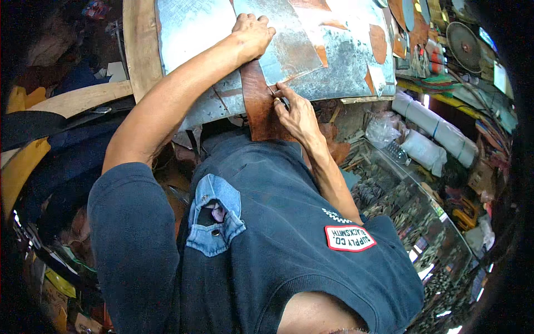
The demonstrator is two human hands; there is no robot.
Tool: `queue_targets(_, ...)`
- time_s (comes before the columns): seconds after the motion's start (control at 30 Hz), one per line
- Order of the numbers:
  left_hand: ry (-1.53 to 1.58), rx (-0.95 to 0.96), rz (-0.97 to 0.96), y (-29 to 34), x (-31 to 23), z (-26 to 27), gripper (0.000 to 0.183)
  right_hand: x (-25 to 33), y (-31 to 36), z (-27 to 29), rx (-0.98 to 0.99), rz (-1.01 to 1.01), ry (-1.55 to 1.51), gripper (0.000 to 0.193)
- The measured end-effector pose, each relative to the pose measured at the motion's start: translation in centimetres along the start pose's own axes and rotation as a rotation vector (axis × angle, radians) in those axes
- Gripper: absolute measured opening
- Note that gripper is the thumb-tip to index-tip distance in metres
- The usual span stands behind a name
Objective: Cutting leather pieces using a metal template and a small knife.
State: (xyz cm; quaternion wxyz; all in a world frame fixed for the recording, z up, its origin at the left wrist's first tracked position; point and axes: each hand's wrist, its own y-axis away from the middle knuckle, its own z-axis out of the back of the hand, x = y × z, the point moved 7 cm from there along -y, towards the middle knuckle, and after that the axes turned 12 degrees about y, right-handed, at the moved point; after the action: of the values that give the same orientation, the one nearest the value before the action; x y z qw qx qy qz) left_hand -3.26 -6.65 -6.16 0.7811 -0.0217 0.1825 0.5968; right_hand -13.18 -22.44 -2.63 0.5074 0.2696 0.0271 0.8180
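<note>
Pressing flat: left hand (253, 34) at 12 o'clock, palm down, fingers together on a grey metal template sheet (289, 50) that lies over the brown leather strip (258, 103). Nothing pinched there; the hand just bears down on the sheet.

Right hand (297, 114) just right of centre, at the sheet's lower edge. Its grip is pressed together on a small thin tool (276, 92), tip against the leather right beside the sheet edge. Tool too small to tell what kind.

Leather strip: centre frame, runs from under the sheet down toward 6 o'clock and hangs over the bench (194, 33) edge against the person's dark blue shirt (289, 222).

Bench top is a worn metal-clad board with a wooden rim (142, 50) at 11 o'clock. Brown leather offcuts (378, 43) lie on it at 1 o'clock.

Off the bench at 3 o'clock: white rolls (428, 125), and below them a glass case (411, 206) packed with small hardware.
</note>
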Motion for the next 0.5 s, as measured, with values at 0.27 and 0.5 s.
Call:
queue_targets(0.27,-0.058,0.198,0.297,0.0,-2.3,-0.4,0.124,0.6,-0.9,1.6,0.098,0.089,0.1,0.04)
queue_targets(0.5,0.0,0.249,0.397,-0.3,-2.5,-1.0,0.129,-0.7,-3.8,3.1,0.163,0.477,0.249,0.034)
